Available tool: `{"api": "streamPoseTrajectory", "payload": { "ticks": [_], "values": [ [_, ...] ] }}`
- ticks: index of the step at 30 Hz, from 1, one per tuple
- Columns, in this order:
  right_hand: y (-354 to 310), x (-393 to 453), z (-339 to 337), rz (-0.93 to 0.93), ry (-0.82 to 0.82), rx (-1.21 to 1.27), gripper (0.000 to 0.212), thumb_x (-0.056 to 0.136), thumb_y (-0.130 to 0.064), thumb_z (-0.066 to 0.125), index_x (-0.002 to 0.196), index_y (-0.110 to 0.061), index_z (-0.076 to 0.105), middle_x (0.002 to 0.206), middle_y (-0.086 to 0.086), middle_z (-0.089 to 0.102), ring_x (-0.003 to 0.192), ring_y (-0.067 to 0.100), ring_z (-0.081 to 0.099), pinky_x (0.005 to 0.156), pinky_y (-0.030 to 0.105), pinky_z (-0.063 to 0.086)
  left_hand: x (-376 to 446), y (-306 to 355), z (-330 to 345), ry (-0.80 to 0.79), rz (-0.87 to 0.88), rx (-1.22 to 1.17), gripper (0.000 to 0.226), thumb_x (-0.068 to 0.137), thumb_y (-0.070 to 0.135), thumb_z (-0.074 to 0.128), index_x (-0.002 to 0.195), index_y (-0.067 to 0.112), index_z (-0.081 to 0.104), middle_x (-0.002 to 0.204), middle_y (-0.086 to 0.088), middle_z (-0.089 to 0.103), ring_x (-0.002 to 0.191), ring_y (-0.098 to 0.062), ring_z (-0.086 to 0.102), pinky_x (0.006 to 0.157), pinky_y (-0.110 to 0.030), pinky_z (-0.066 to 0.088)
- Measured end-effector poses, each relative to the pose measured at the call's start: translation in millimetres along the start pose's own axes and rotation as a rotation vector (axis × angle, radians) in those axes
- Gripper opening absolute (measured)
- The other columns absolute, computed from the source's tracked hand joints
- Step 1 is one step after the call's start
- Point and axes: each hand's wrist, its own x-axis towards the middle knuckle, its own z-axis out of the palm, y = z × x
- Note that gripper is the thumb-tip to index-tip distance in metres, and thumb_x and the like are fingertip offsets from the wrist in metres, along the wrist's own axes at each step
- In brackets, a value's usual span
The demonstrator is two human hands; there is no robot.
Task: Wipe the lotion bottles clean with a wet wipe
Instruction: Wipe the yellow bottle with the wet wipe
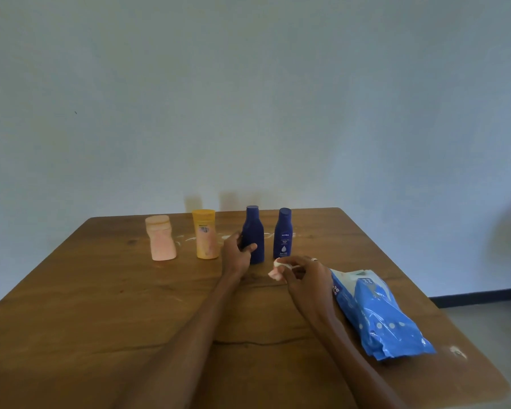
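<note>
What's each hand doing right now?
Left hand: grips the dark blue bottle, which stands on the table.
Right hand: pinches a crumpled wet wipe.

Pink bottle (pixel 160 238), yellow bottle (pixel 206 234), two dark-blue bottles (pixel 253 231) (pixel 283 233), white-dotted blue wipes pack (pixel 375 314), brown wooden table (pixel 101 305).

The left hand (pixel 237 252) hides the lower left side of the dark blue bottle (pixel 253 235). The counter (pixel 101 305) runs off the bottom edge. Small print on the labelled blue bottle (pixel 283 233) is unreadable.
</note>
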Motion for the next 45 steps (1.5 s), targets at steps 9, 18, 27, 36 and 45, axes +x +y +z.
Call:
{"api": "streamPoseTrajectory", "payload": {
  "ticks": [9,18,27,36,45],
  "values": [
    [8.6,2.2,18.0,0.003,0.029,-0.020,0.020,0.085,-0.030,0.067,0.105,-0.030,0.068,0.098,-0.015,0.066,0.086,-0.006,0.060,0.064,0.009,0.043,-4.5,-13.4,0.0,-0.024,0.015,0.073,0.059,0.086,0.003,0.069,0.140,0.004,0.044,0.137,-0.013,0.057,0.124,-0.027,0.056,0.096,-0.033,0.047],
    [9.8,-1.6,22.7,0.012,0.022,-0.016,0.020,0.086,-0.027,0.068,0.106,-0.028,0.069,0.097,-0.017,0.065,0.084,-0.008,0.059,0.066,0.007,0.044,-9.2,-15.6,-2.0,-0.041,0.014,0.101,0.059,0.086,0.002,0.069,0.140,0.004,0.045,0.136,-0.014,0.058,0.124,-0.028,0.057,0.095,-0.031,0.048],
    [9.8,-15.1,23.5,0.051,0.034,0.012,0.018,0.087,-0.024,0.067,0.103,-0.032,0.068,0.089,-0.023,0.061,0.084,-0.018,0.056,0.064,0.003,0.043,-32.4,-31.6,-14.5,0.167,0.024,0.159,0.039,0.081,0.010,0.076,0.117,0.011,0.060,0.112,-0.001,0.066,0.102,-0.014,0.063,0.075,-0.015,0.048],
    [1.7,-26.2,35.0,0.028,0.031,0.020,0.025,0.087,-0.020,0.067,0.105,-0.037,0.063,0.095,-0.022,0.060,0.083,-0.018,0.054,0.068,-0.002,0.040,-21.0,-33.7,-40.8,0.556,-0.203,0.260,0.073,0.078,0.030,0.078,0.137,0.008,0.042,0.136,-0.014,0.050,0.121,-0.031,0.051,0.097,-0.049,0.048],
    [9.6,-28.8,41.2,-0.055,0.026,-0.078,0.026,0.087,-0.024,0.067,0.108,-0.039,0.063,0.100,-0.019,0.061,0.088,-0.012,0.055,0.067,0.002,0.041,12.8,-34.6,-33.7,0.553,-0.237,0.355,0.083,0.070,0.040,0.083,0.134,0.007,0.043,0.135,-0.014,0.050,0.122,-0.032,0.049,0.102,-0.044,0.044]
  ]
}}
